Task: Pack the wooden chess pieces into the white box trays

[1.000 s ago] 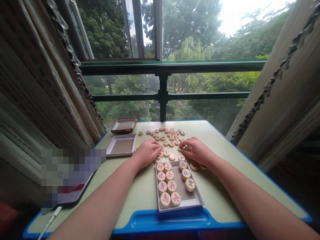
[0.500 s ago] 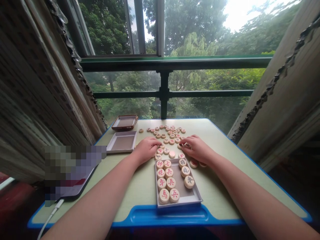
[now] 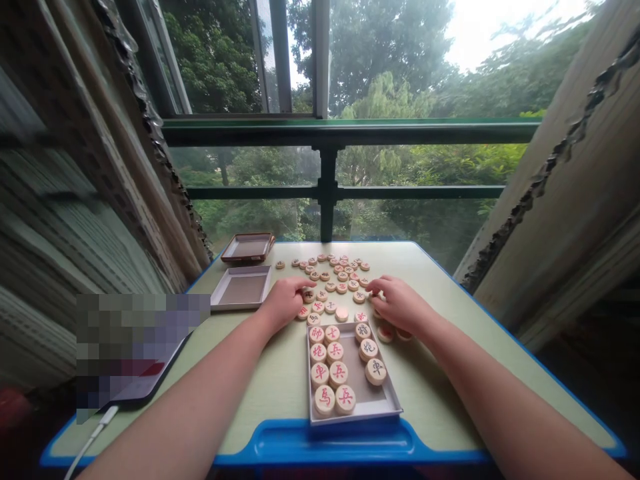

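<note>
Several round wooden xiangqi pieces (image 3: 341, 288) with red or black characters lie scattered on the table. My left hand (image 3: 284, 303) hovers at the left of the group, its index finger stretched out above a black-marked piece (image 3: 309, 296). At the right side is my right hand (image 3: 397, 305), fingers apart and bent down towards the table, close to another black-marked piece (image 3: 359, 297). Pieces under its palm are partly hidden. Nearer to me stands a shallow white box (image 3: 354, 415), with red-marked pieces (image 3: 339, 373) in two columns at its left and black-marked pieces (image 3: 369, 349) along its right.
An unfilled shallow tray (image 3: 243, 290) and a brown-edged box (image 3: 247, 248) sit at the back left. A blurred-out device (image 3: 145, 367) with a white cable (image 3: 103, 423) lies at the left. The table has a blue rim (image 3: 335, 439); curtains (image 3: 545, 180) hang on both sides.
My left hand has drawn slightly left, uncovering the black-marked piece by its fingertip. My right hand has shifted slightly right, away from a piece its fingers were touching. The view has tilted a little.
</note>
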A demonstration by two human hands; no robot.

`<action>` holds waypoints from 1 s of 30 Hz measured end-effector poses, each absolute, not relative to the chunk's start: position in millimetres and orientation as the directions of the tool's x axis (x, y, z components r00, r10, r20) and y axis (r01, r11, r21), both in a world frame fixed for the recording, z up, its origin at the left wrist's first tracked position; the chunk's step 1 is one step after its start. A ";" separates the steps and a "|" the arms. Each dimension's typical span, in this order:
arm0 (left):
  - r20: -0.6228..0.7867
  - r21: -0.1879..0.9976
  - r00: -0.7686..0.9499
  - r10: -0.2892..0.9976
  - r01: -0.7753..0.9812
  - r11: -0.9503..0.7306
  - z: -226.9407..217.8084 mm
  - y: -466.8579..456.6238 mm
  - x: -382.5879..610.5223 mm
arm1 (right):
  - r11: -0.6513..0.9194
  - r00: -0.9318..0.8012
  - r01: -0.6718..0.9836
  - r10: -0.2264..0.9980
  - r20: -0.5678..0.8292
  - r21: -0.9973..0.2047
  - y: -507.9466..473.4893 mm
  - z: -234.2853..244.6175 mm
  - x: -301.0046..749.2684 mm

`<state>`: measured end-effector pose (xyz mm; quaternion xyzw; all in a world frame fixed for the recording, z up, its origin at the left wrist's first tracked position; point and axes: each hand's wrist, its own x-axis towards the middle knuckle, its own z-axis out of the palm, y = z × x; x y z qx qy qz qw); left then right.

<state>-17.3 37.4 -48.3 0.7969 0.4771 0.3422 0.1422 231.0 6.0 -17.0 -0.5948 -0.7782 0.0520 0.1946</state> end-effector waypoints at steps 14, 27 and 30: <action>0.364 0.596 0.300 0.882 0.653 -0.468 -40.2 32.3 -16.0 | 0.459 -0.361 0.849 0.866 0.346 -0.263 9.1 -25.3 223.6; 0.226 0.694 0.405 0.886 0.571 -0.438 -34.5 24.1 -10.0 | 0.347 -0.346 0.915 0.937 0.046 -0.206 4.0 -20.7 219.3; 0.270 0.685 0.385 0.883 0.567 -0.456 -35.9 25.7 -10.6 | 0.362 -0.362 0.903 0.931 0.043 -0.231 1.7 -18.1 218.5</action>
